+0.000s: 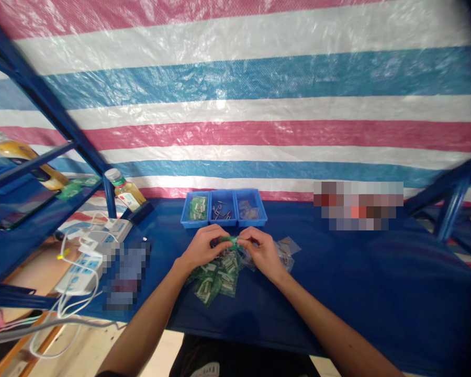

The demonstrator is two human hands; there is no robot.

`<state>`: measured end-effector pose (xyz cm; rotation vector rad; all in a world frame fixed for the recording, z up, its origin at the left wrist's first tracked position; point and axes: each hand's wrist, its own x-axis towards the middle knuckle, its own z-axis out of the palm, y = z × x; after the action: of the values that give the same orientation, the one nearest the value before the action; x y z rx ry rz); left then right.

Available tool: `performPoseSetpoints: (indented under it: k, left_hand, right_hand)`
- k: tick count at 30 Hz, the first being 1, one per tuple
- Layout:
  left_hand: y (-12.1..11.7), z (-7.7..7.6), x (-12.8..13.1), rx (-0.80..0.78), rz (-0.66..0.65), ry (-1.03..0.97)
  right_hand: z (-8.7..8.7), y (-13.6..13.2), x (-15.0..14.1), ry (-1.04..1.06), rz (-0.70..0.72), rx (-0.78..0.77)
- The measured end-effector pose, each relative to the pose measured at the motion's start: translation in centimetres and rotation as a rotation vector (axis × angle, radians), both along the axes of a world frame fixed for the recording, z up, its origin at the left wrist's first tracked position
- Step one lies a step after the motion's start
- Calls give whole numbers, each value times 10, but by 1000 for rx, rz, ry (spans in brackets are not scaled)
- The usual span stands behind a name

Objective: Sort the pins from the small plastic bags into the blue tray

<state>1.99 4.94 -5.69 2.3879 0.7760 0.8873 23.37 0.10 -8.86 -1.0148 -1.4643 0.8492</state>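
Note:
Between my left hand (204, 247) and my right hand (264, 254) is a small green plastic bag (234, 241), pinched by the fingertips of both. Its contents are too small to make out. Below the hands lies a pile of green bags (219, 278) with metal pins showing inside. Clear bags (287, 249) with brownish pin-like pieces rest beside and partly behind my right hand. Just beyond the hands stands a blue three-compartment tray (196, 225). Its left compartment holds a green bag of pins, the middle one loose metal pins (221, 211), the right one clear bags (248, 210).
On the left are a white power strip (78, 275) with tangled cables, a blurred-out flat object (126, 275) and a drink bottle (126, 191). Another bottle (29, 159) lies tilted on the side shelf. Blue metal posts (453, 204) flank the blue table (361, 293). Behind hangs a striped sheet (259, 133).

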Motion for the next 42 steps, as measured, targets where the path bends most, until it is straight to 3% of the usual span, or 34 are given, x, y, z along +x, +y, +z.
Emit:
performPoseSetpoints:
  k: [11, 20, 31, 42]
  left_hand:
    - [2, 1, -1, -3, 10, -7]
    - [1, 0, -1, 25, 22, 26]
    - [1, 3, 0, 23, 3, 41]
    - [0, 7, -1, 23, 11, 17]
  right_hand:
    - [-3, 1, -1, 28, -25, -141]
    - [2, 0, 1, 21, -101, -91]
    - [-1, -2, 0, -84, -69, -60]
    - [0, -2, -1, -38, -21, -110]
